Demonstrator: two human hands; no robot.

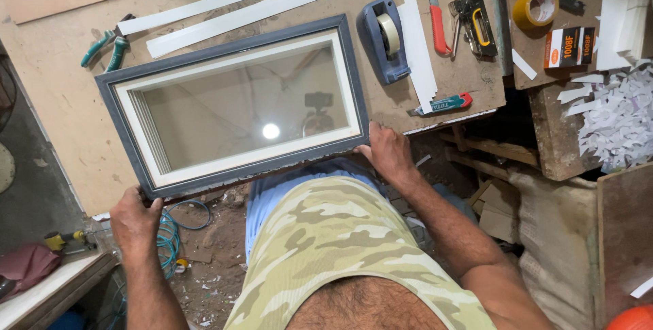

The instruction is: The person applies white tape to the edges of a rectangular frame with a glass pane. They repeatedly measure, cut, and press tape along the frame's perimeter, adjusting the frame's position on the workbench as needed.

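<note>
grey picture frame (231, 105) (glazed) | both hands grip near corners | overhangs workbench (54, 99) edge

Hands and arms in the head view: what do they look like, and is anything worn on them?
Both arms are bare from the shoulder down, with no sleeves. The left hand and right hand wear no gloves, rings, watch or wristband. The sleeveless camouflage top is pale green and beige.

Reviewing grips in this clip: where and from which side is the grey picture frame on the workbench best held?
By its two near corners, from the person's side, one hand on each. The grey picture frame is long, lies flat and holds glass, and its near edge overhangs the workbench, so fingers can get under. The left hand and right hand already hold it that way.
</note>
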